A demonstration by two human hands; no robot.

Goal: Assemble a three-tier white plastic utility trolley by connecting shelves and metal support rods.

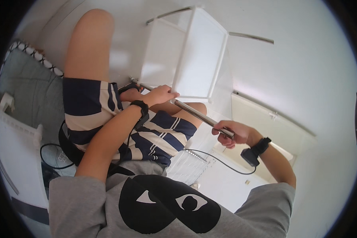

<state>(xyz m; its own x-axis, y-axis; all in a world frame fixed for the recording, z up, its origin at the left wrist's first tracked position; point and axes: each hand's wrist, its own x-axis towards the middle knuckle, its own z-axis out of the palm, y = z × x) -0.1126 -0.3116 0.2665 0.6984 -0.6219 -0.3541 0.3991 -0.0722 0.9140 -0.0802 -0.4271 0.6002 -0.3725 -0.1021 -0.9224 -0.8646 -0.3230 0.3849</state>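
Observation:
A white plastic shelf piece, box-like with a pale flat panel and raised rims, stands on its side in front of me. Around its near lower corner my left hand is closed, fingertips at the rim. A shiny metal tube runs slantwise past that corner and under the left hand. My right hand is wrapped round the tube's near right end. Two thinner-looking metal rods, one rod at the upper left and another rod at the right, stick out from the shelf's far corners.
My bent bare leg rises at the left, and a foot shows beyond my left hand. A grey mat with a patterned edge lies left, beside a white appliance-like unit. Black cables hang from both wrist devices. A pale door is at the right.

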